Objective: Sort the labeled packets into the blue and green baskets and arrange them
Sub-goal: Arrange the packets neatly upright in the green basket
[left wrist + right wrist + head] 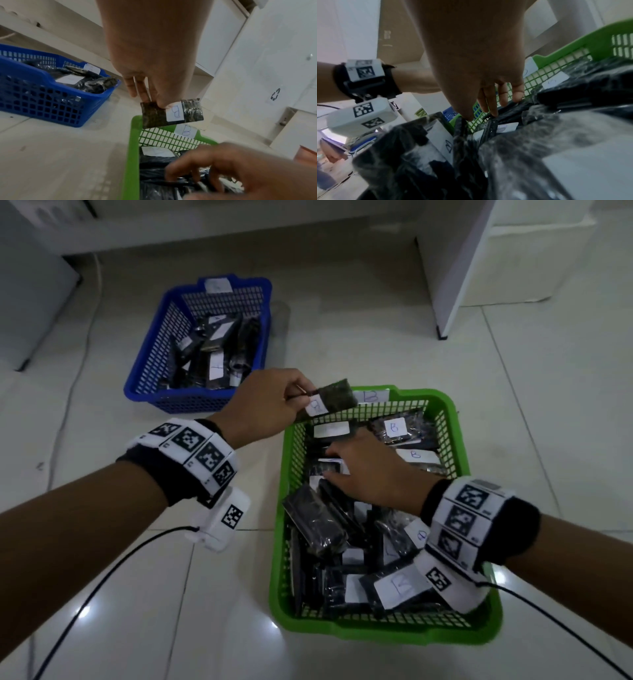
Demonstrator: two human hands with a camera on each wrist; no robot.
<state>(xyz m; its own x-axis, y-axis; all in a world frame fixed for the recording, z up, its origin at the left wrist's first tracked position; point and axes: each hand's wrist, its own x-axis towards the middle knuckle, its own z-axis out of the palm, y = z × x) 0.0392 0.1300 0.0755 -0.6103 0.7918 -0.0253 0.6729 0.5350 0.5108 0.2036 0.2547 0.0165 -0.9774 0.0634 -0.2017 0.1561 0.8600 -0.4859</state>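
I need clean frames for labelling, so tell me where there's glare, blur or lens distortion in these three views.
Head view: bright glare spots on the floor tiles, edges bowed. Left wrist view: the packet in the left hand is sharp, the right hand smeared. Right wrist view: the near packets are blurred.

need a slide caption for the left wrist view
Left hand pinches a B-labelled packet above the green basket.

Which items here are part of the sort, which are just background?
In the job: B-labeled packet pinched by left hand; green basket tagged B; blue basket; packets in green basket, right hand reaching among them.

Background: white cabinet; tiled floor; wrist-camera cables.
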